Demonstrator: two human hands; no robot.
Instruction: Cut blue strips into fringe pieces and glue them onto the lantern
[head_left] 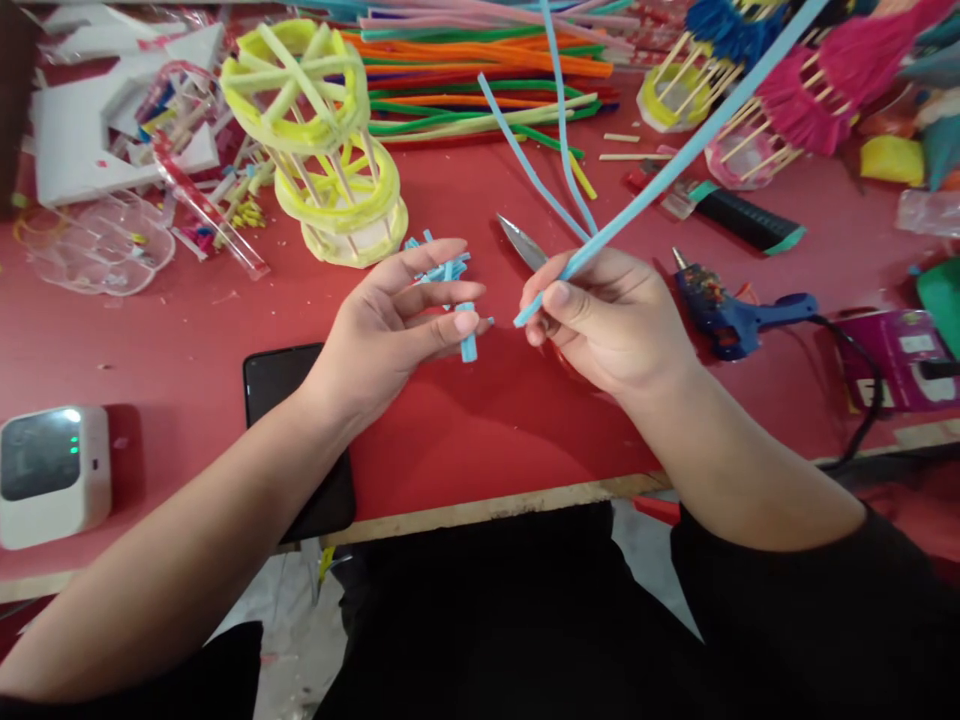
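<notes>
Between the thumb and fingers of my left hand [390,325] is a short cut piece of light-blue pipe cleaner [469,345]. My right hand [619,310] pinches a long light-blue pipe cleaner [660,180], which slants up to the right. Two thinner-looking blue lengths [525,165] rise from the same hand. A pointed scissor blade [520,240] shows behind the right fingers; whether the scissors are gripped or lie on the table, I cannot tell. Beyond my left fingers lies a small pile of short blue pieces [450,268], partly hidden.
A yellow two-tier stick frame [315,125] stands behind my left hand. Coloured pipe cleaners [480,60] lie at the back. To the right are a blue glue gun [735,310], a cutter [750,217] and pink stick work [817,90]. A phone [281,375] lies under my left forearm.
</notes>
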